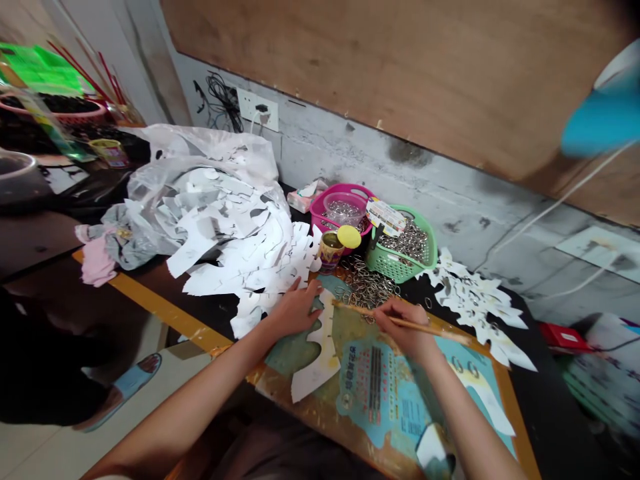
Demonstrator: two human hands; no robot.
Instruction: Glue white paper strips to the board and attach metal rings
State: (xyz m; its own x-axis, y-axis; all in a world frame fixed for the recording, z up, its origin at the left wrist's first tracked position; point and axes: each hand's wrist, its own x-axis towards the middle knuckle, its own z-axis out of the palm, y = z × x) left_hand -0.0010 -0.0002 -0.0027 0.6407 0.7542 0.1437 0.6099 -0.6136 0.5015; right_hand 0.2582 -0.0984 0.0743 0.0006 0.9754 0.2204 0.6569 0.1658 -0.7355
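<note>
My left hand (299,308) lies with its fingers spread at the upper end of a curved white cut-out piece (320,360), which has small dark slits and yellowish smears. A thin wooden brush (367,311) is gripped in my right hand (407,328), and its left tip meets the piece's edge near the top. Under the piece is a stained blue and brown printed board (373,387). Just beyond my hands stands a small patterned tin (330,253) with its yellow lid (349,236) beside it. Loose metal rings (370,283) are heaped between the tin and my right hand.
White cut-outs (260,253) pile up on the left before a plastic bag (215,147). Pink (316,212) and green baskets (400,267) hold metal parts. More cut-outs (475,300) lie at right, one with rings (487,390). A person's foot in a blue slipper (133,387) shows at left.
</note>
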